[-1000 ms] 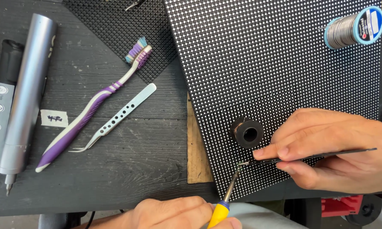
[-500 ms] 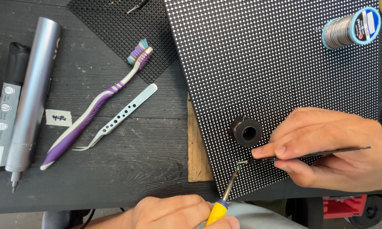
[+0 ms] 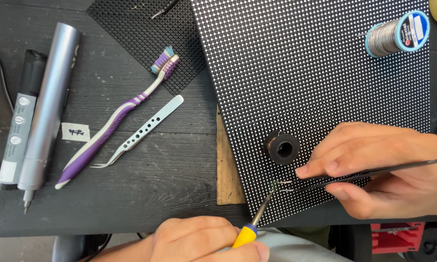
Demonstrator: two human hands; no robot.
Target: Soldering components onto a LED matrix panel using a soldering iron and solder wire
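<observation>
Left hand [image 3: 204, 240]: its fingers are wrapping round the yellow handle of a soldering iron [image 3: 257, 218], low at the near edge of the table [image 3: 131, 194].
Iron tip: it is reaching up onto the near corner of the dotted panel [image 3: 315, 87], meeting the tweezer points there.
Right hand [image 3: 378, 167]: its fingers are pinching a pair of black tweezers [image 3: 359, 175] narrowly shut, lying almost flat over the panel.
Between the points: something tiny seems to be sitting there, too small to tell.
Black ring [image 3: 281, 148]: it is resting on the panel just above the two tools.
Solder spool [image 3: 398, 34]: lying at the panel's far right corner.
Left of the panel: a purple toothbrush [image 3: 114, 119], silver tweezers [image 3: 141, 132] and a grey pen-shaped tool [image 3: 48, 104] are lying well apart from the hands.
</observation>
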